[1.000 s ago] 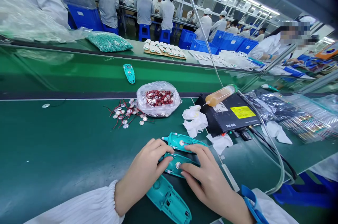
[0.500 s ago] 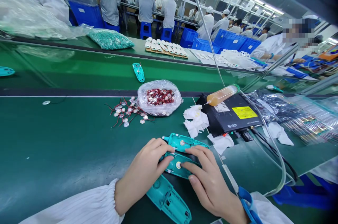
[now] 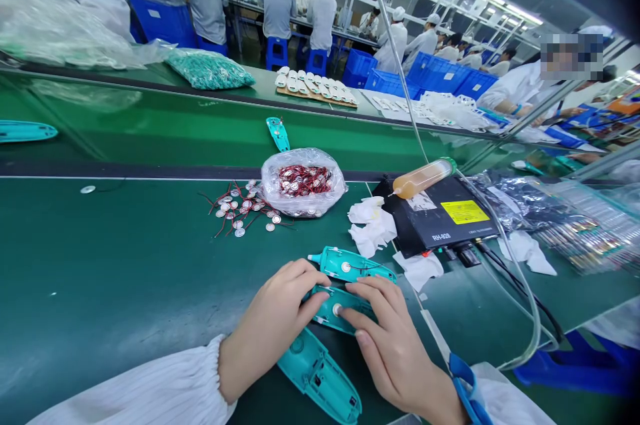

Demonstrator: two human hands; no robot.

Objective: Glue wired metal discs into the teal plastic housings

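Observation:
My left hand (image 3: 277,305) has its thumb and fingers closed on the left end of a teal plastic housing half (image 3: 325,315). Over the right end of the same shell lies my right hand (image 3: 393,338), its index fingertip pressing on a round metallic disc (image 3: 337,310) inside. The other right fingers rest along the far side, with the thumb by the near edge. Just beyond lies a second teal housing half (image 3: 360,267) with a disc and thin dark wire. Nearer me, a larger teal housing half (image 3: 325,378) lies below my hands, hollow side up.
A plastic bag (image 3: 304,201) of red-wired discs stands ahead, several loose discs (image 3: 245,206) beside it. Right are crumpled tissues (image 3: 373,228), a black RH-928 box (image 3: 433,228), an amber syringe (image 3: 424,178) and a hose. Behind, a green conveyor (image 3: 200,138) carries teal shells (image 3: 278,134).
My right index fingertip has slid slightly left onto the disc, covering more of it. On the conveyor, the teal shells have shifted to the right. My left hand has hardly moved.

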